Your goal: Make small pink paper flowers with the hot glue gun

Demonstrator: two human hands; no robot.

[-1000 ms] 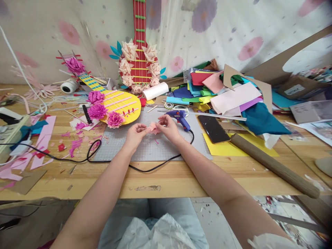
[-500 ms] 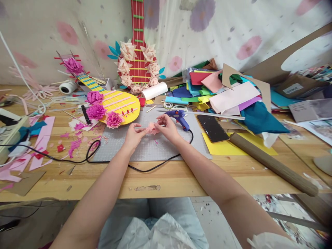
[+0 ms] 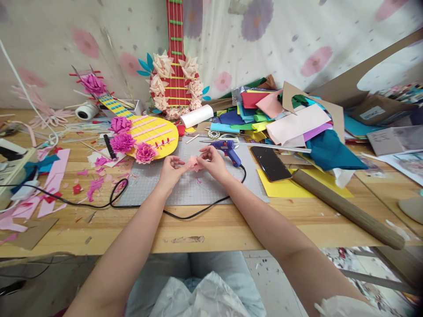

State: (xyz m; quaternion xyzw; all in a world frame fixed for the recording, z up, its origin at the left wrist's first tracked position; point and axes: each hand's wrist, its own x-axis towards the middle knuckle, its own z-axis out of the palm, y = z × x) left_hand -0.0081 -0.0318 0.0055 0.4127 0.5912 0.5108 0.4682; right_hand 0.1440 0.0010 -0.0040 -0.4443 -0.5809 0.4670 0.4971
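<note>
Both my hands meet over the grey cutting mat (image 3: 185, 187), pinching a small pale pink paper flower (image 3: 193, 164) between them. My left hand (image 3: 171, 171) grips its left side with curled fingers. My right hand (image 3: 214, 162) pinches the right side with thumb and fingers. A blue glue gun (image 3: 228, 149) lies just behind my right hand, its black cord (image 3: 139, 203) looping across the mat and table.
A yellow paper guitar with magenta flowers (image 3: 145, 134) lies at left; a red one (image 3: 174, 66) leans on the wall. A heap of coloured paper (image 3: 291, 123), a black phone (image 3: 271, 163), yellow sheet (image 3: 284, 187) and brown cardboard tube (image 3: 346, 210) sit right. Pink scraps (image 3: 49, 185) litter the left.
Hardly anything has moved: both hands stay on the pink flower, with only slight finger shifts and a small drift of the view.
</note>
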